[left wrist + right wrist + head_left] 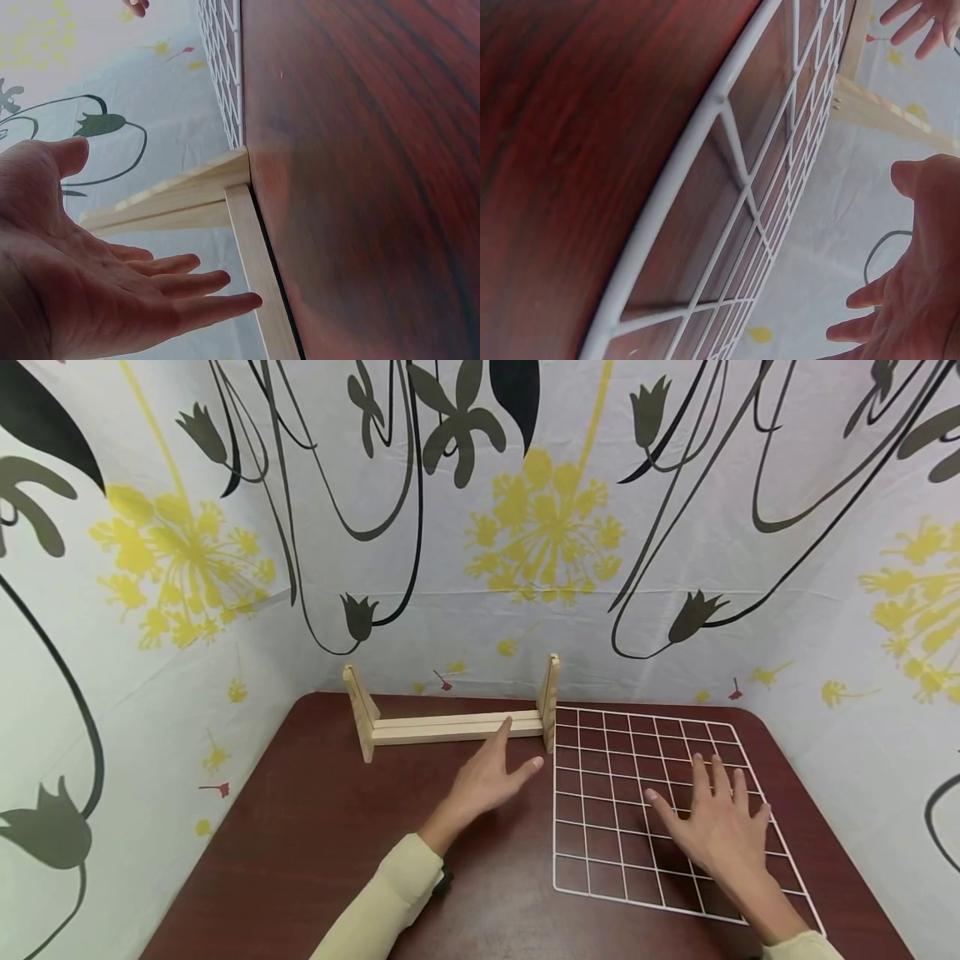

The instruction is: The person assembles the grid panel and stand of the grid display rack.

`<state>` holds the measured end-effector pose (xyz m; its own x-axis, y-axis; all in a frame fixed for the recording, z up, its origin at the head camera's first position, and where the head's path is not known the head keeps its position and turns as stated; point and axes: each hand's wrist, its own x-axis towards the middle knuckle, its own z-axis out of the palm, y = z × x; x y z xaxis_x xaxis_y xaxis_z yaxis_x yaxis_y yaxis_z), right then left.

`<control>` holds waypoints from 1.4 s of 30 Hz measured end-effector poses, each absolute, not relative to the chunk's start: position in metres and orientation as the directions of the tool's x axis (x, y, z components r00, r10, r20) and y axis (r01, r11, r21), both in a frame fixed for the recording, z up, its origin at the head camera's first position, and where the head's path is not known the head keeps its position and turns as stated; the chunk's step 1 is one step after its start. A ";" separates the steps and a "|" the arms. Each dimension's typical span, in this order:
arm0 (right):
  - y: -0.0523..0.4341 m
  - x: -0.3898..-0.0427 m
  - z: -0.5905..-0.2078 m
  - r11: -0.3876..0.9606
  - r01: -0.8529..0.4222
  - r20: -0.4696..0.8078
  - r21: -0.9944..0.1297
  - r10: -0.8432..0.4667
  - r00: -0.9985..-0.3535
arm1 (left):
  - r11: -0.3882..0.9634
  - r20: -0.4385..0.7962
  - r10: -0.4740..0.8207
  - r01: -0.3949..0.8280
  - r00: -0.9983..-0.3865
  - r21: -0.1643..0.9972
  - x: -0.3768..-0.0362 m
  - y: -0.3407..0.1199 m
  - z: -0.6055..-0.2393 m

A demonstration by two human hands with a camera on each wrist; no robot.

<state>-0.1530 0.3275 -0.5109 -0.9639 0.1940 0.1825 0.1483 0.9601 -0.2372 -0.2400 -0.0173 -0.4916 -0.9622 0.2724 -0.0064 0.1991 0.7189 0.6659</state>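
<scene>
My left hand is extended just in front of a light wooden stand, its thumb spread and its fingers loosely straight, with nothing in it. The stand has two upright end pieces joined by a low slatted crosspiece. In the left wrist view, one fingertip overlaps the wooden crosspiece; whether they touch I cannot tell. A white wire grid panel lies flat on the table, right beside the stand. Over its right part hovers my right hand, palm down with fingers spread. The right wrist view shows this hand apart from the wires.
The dark red-brown wooden table has rounded back corners. A white fabric backdrop printed with grey and yellow plants surrounds its back and sides. The stand is close to the table's back edge, and the grid reaches toward the right edge.
</scene>
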 end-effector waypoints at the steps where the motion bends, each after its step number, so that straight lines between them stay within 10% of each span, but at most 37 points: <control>1: 0.329 -0.152 -0.511 0.959 0.151 0.181 -0.239 0.197 -0.964 | 0.716 -0.012 0.277 0.198 -0.961 0.669 -0.240 -0.016 -0.492; 42: 0.406 -0.149 -0.507 0.893 0.380 -0.136 -0.243 0.356 -0.924 | 0.700 -0.155 0.382 0.175 -0.911 0.693 -0.263 0.033 -0.499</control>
<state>-0.1493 0.4064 -0.5073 -0.9244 0.3563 -0.1360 0.3798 0.8926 -0.2428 -0.2628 0.0328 -0.4993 -0.9112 0.3816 -0.1554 0.1748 0.6997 0.6927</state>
